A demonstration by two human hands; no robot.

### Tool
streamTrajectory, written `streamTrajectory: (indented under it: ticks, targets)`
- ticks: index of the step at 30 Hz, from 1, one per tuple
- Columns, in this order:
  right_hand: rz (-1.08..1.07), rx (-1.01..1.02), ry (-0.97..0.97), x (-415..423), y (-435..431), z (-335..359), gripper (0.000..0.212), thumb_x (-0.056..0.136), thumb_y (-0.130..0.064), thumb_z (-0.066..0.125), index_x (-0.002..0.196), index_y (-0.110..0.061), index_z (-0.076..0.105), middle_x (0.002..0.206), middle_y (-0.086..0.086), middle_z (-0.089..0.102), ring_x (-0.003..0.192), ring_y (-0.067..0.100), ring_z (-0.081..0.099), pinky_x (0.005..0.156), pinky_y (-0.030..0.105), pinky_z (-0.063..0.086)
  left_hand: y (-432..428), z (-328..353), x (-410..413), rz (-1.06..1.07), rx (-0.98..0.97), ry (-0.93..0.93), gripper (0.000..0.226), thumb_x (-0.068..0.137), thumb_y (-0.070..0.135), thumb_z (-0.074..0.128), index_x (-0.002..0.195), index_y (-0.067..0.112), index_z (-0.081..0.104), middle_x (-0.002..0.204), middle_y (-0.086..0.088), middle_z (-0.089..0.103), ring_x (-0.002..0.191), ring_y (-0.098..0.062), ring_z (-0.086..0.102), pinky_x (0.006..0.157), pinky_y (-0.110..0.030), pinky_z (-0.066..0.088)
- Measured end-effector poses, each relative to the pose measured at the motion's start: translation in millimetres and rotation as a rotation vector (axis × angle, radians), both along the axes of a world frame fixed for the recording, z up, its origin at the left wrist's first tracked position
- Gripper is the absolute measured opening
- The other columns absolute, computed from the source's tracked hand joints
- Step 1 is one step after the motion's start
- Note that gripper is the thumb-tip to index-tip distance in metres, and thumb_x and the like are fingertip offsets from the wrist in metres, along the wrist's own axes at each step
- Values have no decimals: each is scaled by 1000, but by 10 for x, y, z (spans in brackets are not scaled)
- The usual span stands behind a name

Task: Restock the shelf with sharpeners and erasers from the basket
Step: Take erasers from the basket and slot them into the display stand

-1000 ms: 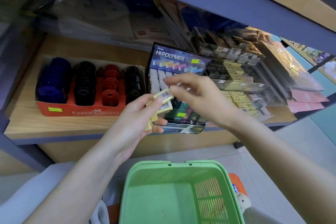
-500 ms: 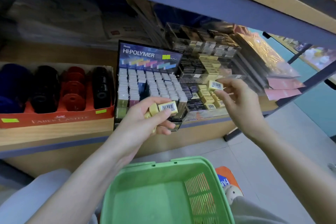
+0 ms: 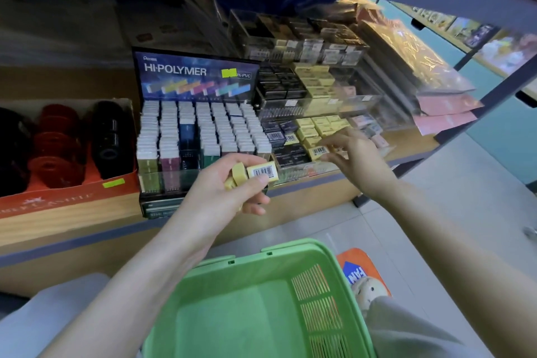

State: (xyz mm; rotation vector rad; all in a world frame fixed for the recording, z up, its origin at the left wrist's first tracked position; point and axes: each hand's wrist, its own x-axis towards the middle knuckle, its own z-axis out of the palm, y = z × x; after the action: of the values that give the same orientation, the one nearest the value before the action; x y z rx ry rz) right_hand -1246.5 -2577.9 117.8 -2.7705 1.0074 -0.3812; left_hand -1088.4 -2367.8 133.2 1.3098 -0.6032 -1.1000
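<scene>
Shelf [image 3: 87,221]: red carton [image 3: 58,200], white lettering blurred, holding barrel sharpeners [image 3: 107,136]. Display box [image 3: 197,75] is headed "HI-POLYMER".
Left hand [image 3: 229,186]: grips several yellow erasers [image 3: 263,171], the top one barcoded, just before that display.
Right hand [image 3: 354,160]: pinches one barcoded eraser [image 3: 318,151] at the clear tray [image 3: 308,168] of yellow and black packs.
Green basket [image 3: 261,264]: below the shelf.
</scene>
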Motion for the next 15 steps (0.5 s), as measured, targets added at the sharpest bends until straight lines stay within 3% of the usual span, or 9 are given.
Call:
streamTrajectory:
  ticks: [7,15]
  targets:
    - [16,-70,26,0,-10,-24,24,89,-13,62,112,-9,68,102,10,62,98,29,55,84,38,44,-47,-56,-32,-25,-6,5,18,89,6,61,105,13,64,68,-2,65,62,-13,62,63,-24,57]
    - [88,-301,114,-13,6,-82,24,83,0,67,106,-5,70,93,13,66,84,36,56,70,42,50,-57,-81,-49,-4,-11,37,19,88,8,62,107,10,61,67,-4,65,60,-12,62,61,-24,57]
